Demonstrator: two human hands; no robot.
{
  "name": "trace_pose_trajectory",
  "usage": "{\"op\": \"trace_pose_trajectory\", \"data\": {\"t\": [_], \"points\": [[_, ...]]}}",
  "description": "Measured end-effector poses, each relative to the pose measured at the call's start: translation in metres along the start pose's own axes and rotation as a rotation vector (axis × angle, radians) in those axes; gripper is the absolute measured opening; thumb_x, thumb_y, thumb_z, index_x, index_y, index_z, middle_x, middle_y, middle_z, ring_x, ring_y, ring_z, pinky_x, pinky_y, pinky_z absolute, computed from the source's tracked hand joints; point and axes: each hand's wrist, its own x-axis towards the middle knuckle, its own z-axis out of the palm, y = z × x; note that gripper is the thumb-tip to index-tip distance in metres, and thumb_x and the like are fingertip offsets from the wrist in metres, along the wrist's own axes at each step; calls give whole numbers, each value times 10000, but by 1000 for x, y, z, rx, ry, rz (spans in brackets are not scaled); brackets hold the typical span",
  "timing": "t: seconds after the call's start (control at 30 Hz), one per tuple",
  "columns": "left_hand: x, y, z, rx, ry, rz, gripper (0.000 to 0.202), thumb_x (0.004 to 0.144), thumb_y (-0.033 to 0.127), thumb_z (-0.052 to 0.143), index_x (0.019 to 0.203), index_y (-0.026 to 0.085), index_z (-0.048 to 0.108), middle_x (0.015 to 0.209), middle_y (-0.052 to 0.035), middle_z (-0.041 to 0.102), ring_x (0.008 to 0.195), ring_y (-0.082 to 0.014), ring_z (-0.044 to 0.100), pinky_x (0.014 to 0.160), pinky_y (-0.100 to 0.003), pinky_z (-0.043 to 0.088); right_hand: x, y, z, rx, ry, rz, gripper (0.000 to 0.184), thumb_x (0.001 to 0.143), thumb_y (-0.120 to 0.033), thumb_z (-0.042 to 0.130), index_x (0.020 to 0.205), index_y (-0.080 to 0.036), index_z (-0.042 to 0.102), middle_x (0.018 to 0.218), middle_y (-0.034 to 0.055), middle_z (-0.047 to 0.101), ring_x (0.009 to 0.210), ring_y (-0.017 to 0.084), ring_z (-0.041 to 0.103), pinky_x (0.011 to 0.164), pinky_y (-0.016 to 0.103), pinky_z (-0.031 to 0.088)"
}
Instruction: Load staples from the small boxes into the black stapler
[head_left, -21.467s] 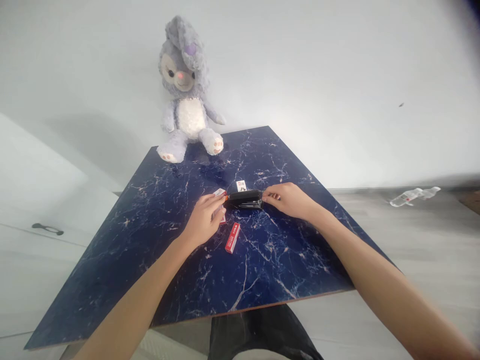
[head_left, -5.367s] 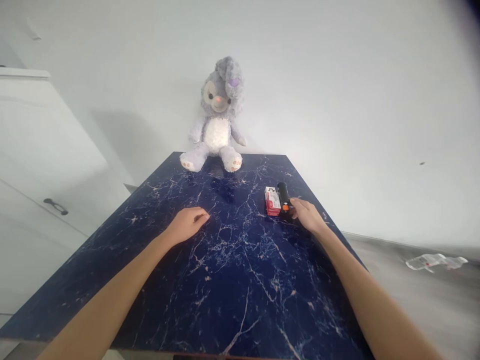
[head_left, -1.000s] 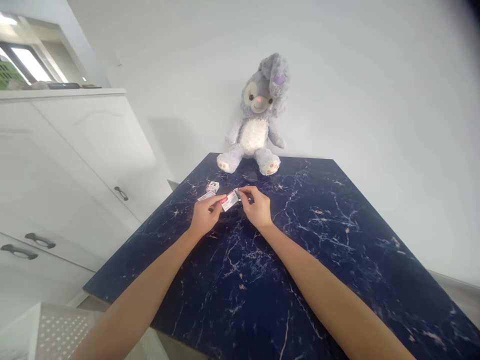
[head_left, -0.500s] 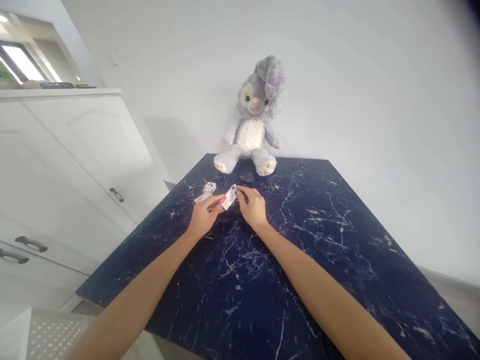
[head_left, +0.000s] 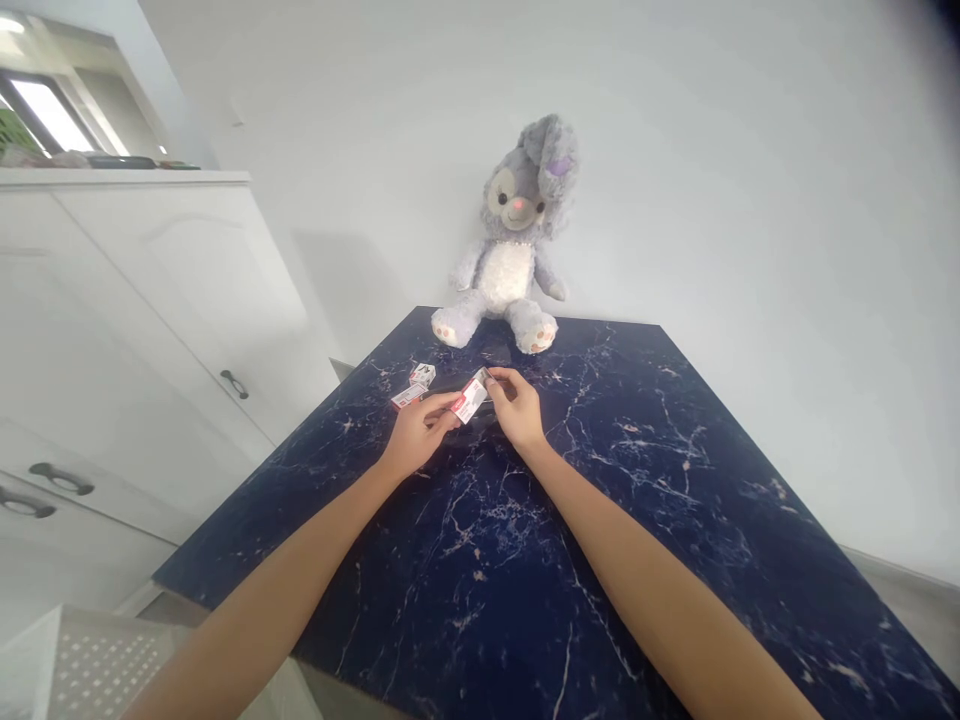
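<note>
My left hand [head_left: 417, 438] pinches a small red and white staple box [head_left: 469, 401] just above the dark blue marble table [head_left: 600, 520]. My right hand [head_left: 520, 405] meets the box at its far end, fingertips pinched on that end; whatever they grip there is too small to name. A dark object, perhaps the black stapler, lies in shadow beneath both hands, mostly hidden. Two more small boxes lie on the table just left of my hands: a red and white one [head_left: 409, 396] and a white one [head_left: 422, 374].
A grey plush rabbit [head_left: 513, 240] sits at the table's far edge against the white wall. A white cabinet with dark handles [head_left: 135, 330] stands to the left. A white perforated basket [head_left: 82, 665] shows at the bottom left.
Both hands stay together at the staple box. The box has tilted slightly and my right fingertips have shifted onto its far end; the view has swung a little.
</note>
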Motion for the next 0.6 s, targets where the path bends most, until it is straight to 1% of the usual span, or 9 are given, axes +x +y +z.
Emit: {"op": "trace_pose_trajectory", "data": {"t": [0.07,0.23,0.33,0.4,0.5,0.53,0.6], "points": [[-1,-2,2,-27,-32,-14,379,901,379,655,1241,215,692,1141,-92,752,840,-226,760,842,-399,636,1,2,0,49,-26,9,253,877,-384,592,1023,-209,701,1007,54,756,886,216,713,834,352,584],[-1,-2,3,-57,-70,-29,397,905,349,648,1284,233,661,1184,-86,743,885,-229,761,866,-404,634,2,6,1,105,-45,29,242,848,-362,603,990,-214,729,1001,41,764,872,221,719,835,363,586],[-1,1,4,22,-108,11,418,880,324,686,1290,250,661,1201,-71,739,958,-237,749,906,-399,617,3,8,-1,125,-9,67,216,812,-349,638,940,-206,738,964,45,769,860,224,720,819,354,583],[-1,2,4,91,-158,52,434,861,306,711,1290,263,661,1195,-58,741,946,-227,746,900,-388,615,3,7,-3,115,-14,65,190,799,-326,640,903,-205,742,928,39,769,844,218,714,796,337,574],[-2,0,4,138,-195,98,514,844,296,735,1344,287,614,1217,-56,725,880,-199,741,846,-368,622,1,4,-5,50,-108,18,166,811,-288,597,839,-207,740,833,15,748,746,192,682,707,296,540],[-2,-1,4,154,-187,119,572,827,300,756,1373,295,586,1265,-66,699,896,-200,735,835,-364,622,0,1,-5,26,-142,-4,170,819,-279,580,820,-208,735,804,8,737,715,183,665,683,287,524],[-3,-2,4,198,-160,173,712,777,314,807,1430,315,523,1407,-91,596,995,-225,713,840,-368,617,-3,-4,-5,-17,-201,-50,187,836,-270,549,803,-209,722,767,-2,716,681,171,640,663,278,501]]}}
